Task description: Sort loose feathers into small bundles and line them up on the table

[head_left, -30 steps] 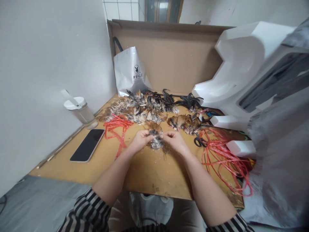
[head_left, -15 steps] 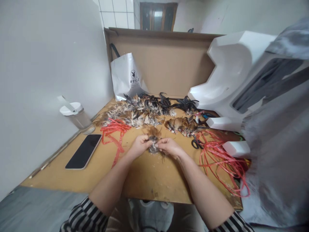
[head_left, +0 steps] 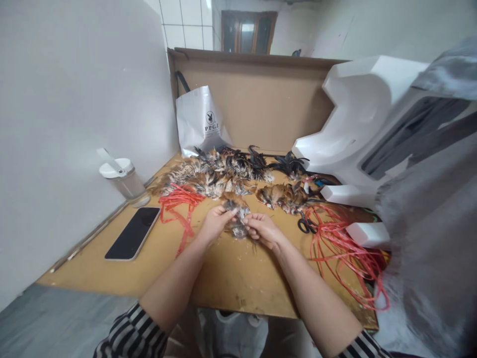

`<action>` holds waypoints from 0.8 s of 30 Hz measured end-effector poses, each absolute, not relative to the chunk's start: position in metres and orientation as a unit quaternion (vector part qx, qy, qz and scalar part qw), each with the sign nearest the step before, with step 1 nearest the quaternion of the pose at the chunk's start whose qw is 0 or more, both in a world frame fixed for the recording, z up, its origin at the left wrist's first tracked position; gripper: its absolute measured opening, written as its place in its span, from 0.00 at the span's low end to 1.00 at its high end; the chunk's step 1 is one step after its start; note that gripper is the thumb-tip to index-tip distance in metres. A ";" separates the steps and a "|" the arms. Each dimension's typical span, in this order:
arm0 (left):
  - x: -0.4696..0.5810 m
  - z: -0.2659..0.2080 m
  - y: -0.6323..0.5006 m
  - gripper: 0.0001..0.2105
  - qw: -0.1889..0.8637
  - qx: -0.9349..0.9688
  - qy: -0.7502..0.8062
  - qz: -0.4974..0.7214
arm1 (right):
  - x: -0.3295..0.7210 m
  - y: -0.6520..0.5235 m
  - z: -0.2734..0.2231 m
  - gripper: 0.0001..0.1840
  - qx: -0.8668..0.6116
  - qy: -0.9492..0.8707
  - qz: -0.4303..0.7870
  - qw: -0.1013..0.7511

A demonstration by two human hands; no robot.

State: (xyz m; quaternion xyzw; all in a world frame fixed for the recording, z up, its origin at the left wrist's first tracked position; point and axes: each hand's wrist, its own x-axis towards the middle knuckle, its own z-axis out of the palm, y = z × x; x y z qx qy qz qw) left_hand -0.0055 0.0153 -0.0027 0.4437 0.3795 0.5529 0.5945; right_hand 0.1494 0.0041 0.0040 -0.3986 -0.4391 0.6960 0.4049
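Note:
A small bunch of feathers point(head_left: 238, 229), brown at the far end and grey and fluffy at the near end, is held between my two hands just above the table. My left hand point(head_left: 218, 223) pinches its left side between thumb and fingers. On its right side, my right hand point(head_left: 263, 228) grips with thumb and forefinger. Beyond my hands lie heaped feather bunches point(head_left: 223, 174) in brown, white and black. A smaller pile of brown feathers point(head_left: 281, 195) rests to their right, with dark feathers point(head_left: 289, 163) behind it.
Red plastic strips point(head_left: 182, 197) lie at left, and a larger red tangle point(head_left: 343, 248) at right beside black scissors point(head_left: 305, 224). A phone point(head_left: 133, 233) and lidded cup point(head_left: 126, 181) stand left. Behind are a silver bag point(head_left: 201, 119), cardboard wall point(head_left: 261, 99) and white foam point(head_left: 357, 99).
The view has shifted slightly. My hands stay at the feather bunch, a little further apart, and more of its grey fluff shows between them.

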 end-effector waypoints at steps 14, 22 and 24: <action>0.002 -0.002 0.004 0.10 0.729 0.346 0.332 0.488 | 0.141 0.006 -0.004 0.09 -0.393 -0.450 0.562 0.572; 0.004 -0.005 0.003 0.10 0.747 0.335 0.327 0.472 | 0.140 0.004 -0.005 0.07 -0.412 -0.522 0.496 0.559; 0.005 -0.005 0.003 0.10 0.748 0.333 0.325 0.473 | 0.140 0.003 -0.005 0.06 -0.425 -0.569 0.423 0.562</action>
